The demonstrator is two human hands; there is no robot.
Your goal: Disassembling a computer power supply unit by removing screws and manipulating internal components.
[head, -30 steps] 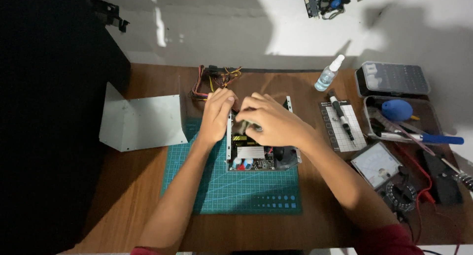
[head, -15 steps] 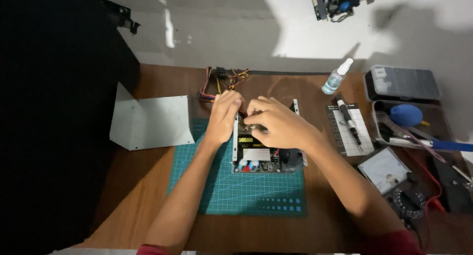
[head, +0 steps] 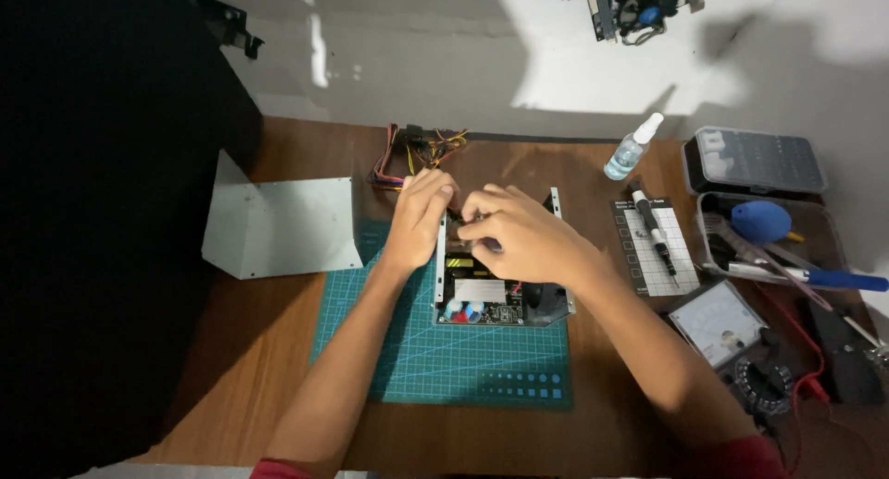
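Observation:
An opened metal power supply case (head: 500,298) with its circuit board showing sits on a green cutting mat (head: 435,363). My left hand (head: 419,218) rests on the case's far left corner, fingers curled over its edge near the bundle of coloured wires (head: 417,153). My right hand (head: 519,236) lies over the far part of the board, fingers bent down inside the case. What the fingertips pinch is hidden. The two hands nearly touch.
A bent grey metal cover (head: 278,227) lies left of the mat. On the right are a spray bottle (head: 632,148), a screwdriver (head: 653,234) on a white pad, a clear parts box (head: 752,161), a tray with a blue blower (head: 761,222), and a multimeter (head: 718,323) with leads.
Both hands stay on the far end of the case, with only small finger shifts. The camera view has drifted slightly.

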